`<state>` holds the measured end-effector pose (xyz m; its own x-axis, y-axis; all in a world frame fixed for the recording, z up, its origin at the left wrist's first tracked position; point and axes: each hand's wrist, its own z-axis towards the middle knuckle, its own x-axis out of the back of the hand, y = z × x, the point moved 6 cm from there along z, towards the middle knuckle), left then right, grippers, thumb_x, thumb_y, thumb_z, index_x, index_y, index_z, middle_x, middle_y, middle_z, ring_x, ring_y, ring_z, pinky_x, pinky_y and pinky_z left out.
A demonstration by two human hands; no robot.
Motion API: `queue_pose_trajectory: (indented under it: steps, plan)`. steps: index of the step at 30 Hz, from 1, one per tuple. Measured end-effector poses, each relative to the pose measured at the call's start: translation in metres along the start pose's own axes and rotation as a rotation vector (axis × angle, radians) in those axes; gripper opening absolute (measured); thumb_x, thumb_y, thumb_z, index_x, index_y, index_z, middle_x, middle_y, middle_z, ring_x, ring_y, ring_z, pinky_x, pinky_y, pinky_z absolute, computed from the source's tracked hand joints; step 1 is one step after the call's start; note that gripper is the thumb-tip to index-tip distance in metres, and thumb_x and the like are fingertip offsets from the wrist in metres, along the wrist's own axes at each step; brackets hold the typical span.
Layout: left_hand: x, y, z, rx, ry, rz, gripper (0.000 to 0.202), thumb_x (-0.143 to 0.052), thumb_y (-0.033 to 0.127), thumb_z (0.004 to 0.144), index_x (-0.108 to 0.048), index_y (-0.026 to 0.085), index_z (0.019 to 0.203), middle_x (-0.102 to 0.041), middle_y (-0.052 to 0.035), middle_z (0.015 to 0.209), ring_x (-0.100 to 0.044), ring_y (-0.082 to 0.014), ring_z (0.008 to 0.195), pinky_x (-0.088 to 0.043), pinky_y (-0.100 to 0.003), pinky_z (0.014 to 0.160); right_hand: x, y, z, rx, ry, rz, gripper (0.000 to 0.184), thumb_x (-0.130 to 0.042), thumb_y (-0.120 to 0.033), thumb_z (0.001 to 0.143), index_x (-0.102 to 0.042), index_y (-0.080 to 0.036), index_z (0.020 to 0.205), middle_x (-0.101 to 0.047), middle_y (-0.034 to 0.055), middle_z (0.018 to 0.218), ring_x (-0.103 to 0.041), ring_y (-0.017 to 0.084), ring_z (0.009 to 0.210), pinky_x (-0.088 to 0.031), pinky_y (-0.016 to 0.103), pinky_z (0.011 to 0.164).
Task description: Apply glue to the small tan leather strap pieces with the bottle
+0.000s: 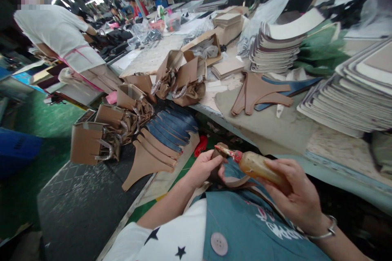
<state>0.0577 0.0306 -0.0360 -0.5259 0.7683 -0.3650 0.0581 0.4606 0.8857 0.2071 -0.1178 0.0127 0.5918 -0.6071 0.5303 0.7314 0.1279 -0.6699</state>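
My right hand [295, 195] is closed round an amber glue bottle [259, 167] with a red nozzle, its tip pointing left at a brown leather piece [232, 181]. My left hand [203, 167] pinches that curved brown piece by its upper end, just below the nozzle. Both hands are low in front of my lap, over a teal apron. Fanned brown and blue cut pieces [162, 142] lie on the dark mat to the left.
Folded brown bag shells [101, 138] stand in a row on the black mat [82, 200]. The worktable [275, 130] carries stacks of grey-edged panels [352, 98], brown cut pieces [257, 94] and boxes. A person in a white shirt [58, 32] stands at far left.
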Motion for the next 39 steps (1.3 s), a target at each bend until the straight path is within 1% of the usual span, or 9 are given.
queue_pose_trajectory:
  steps: [8, 16, 19, 25, 28, 31, 34, 37, 39]
  plan:
    - [0.008, 0.003, 0.001, -0.004, 0.028, -0.015, 0.035, -0.057, 0.048, 0.080, -0.051, 0.014, 0.084, -0.053, 0.0031, 0.050, -0.057, -0.0130, 0.047, -0.045, -0.026, 0.058, 0.019, 0.018, -0.024, -0.111, 0.059, -0.075, 0.048, -0.068, -0.024, 0.075, -0.053, -0.022, 0.121, -0.054, 0.0070, 0.102, -0.056, 0.022, 0.087, -0.050, 0.037, 0.071]
    - [-0.012, -0.004, 0.001, 0.023, -0.059, 0.018, 0.036, -0.058, 0.049, 0.080, -0.051, 0.014, 0.082, -0.053, 0.0023, 0.051, -0.054, -0.0122, 0.046, -0.044, -0.025, 0.055, 0.006, 0.005, -0.002, 0.010, 0.087, -0.103, 0.046, -0.067, -0.021, 0.075, -0.053, -0.022, 0.119, -0.054, 0.0068, 0.099, -0.055, 0.022, 0.085, -0.050, 0.036, 0.070]
    - [-0.010, -0.004, 0.000, 0.029, -0.034, 0.029, 0.038, -0.058, 0.051, 0.078, -0.050, 0.014, 0.082, -0.053, 0.0023, 0.050, -0.055, -0.0123, 0.046, -0.044, -0.026, 0.056, 0.010, 0.008, -0.002, -0.030, 0.158, -0.097, 0.047, -0.068, -0.021, 0.075, -0.054, -0.022, 0.119, -0.055, 0.0068, 0.100, -0.055, 0.022, 0.086, -0.049, 0.038, 0.073]
    - [-0.010, -0.003, 0.000, 0.026, -0.037, 0.041, 0.042, -0.057, 0.055, 0.077, -0.051, 0.014, 0.083, -0.052, 0.0019, 0.051, -0.055, -0.0135, 0.048, -0.044, -0.026, 0.053, -0.001, 0.014, -0.010, -0.028, 0.035, -0.012, 0.050, -0.067, -0.021, 0.074, -0.052, -0.024, 0.122, -0.053, 0.0077, 0.104, -0.056, 0.023, 0.089, -0.052, 0.037, 0.071]
    - [-0.015, 0.001, -0.004, 0.023, -0.047, 0.092, 0.040, -0.055, 0.053, 0.079, -0.051, 0.014, 0.084, -0.051, 0.0023, 0.052, -0.054, -0.0133, 0.048, -0.043, -0.025, 0.052, 0.007, 0.025, -0.010, -0.102, 0.128, -0.098, 0.045, -0.069, -0.026, 0.073, -0.056, -0.022, 0.115, -0.056, 0.0065, 0.099, -0.058, 0.023, 0.085, -0.053, 0.040, 0.073]
    - [-0.023, 0.018, -0.013, -0.055, -0.031, 0.393, 0.032, -0.045, 0.046, 0.087, -0.056, 0.015, 0.087, -0.054, 0.0007, 0.055, -0.054, -0.0132, 0.052, -0.044, -0.026, 0.057, 0.026, 0.041, -0.013, -0.347, 0.180, 0.013, 0.042, -0.072, -0.030, 0.072, -0.059, -0.022, 0.111, -0.060, 0.0054, 0.100, -0.063, 0.020, 0.080, -0.056, 0.032, 0.071]
    - [-0.037, 0.047, -0.026, -0.262, -0.035, 0.943, 0.025, -0.039, 0.027, 0.090, -0.062, 0.018, 0.095, -0.063, -0.0038, 0.073, -0.059, -0.0157, 0.070, -0.046, -0.032, 0.079, 0.049, 0.049, -0.018, -0.540, 0.138, 0.148, 0.042, -0.075, -0.034, 0.068, -0.063, -0.024, 0.106, -0.064, 0.0044, 0.097, -0.066, 0.018, 0.072, -0.056, 0.023, 0.061]
    - [-0.049, 0.070, -0.038, -0.498, -0.019, 1.388, 0.036, -0.039, 0.012, 0.084, -0.058, 0.021, 0.113, -0.066, -0.0048, 0.088, -0.060, -0.0159, 0.083, -0.035, -0.041, 0.101, 0.072, 0.045, -0.017, -0.595, 0.113, 0.186, 0.043, -0.077, -0.038, 0.063, -0.065, -0.024, 0.101, -0.066, 0.0048, 0.092, -0.066, 0.018, 0.067, -0.055, 0.020, 0.054]
    - [-0.050, 0.077, -0.042, -0.596, 0.026, 1.587, 0.041, -0.038, 0.009, 0.082, -0.055, 0.020, 0.118, -0.064, -0.0033, 0.082, -0.060, -0.0145, 0.078, -0.032, -0.043, 0.104, 0.079, 0.039, -0.011, -0.561, 0.084, 0.183, 0.041, -0.077, -0.040, 0.062, -0.066, -0.025, 0.099, -0.067, 0.0051, 0.089, -0.066, 0.018, 0.064, -0.055, 0.020, 0.051]
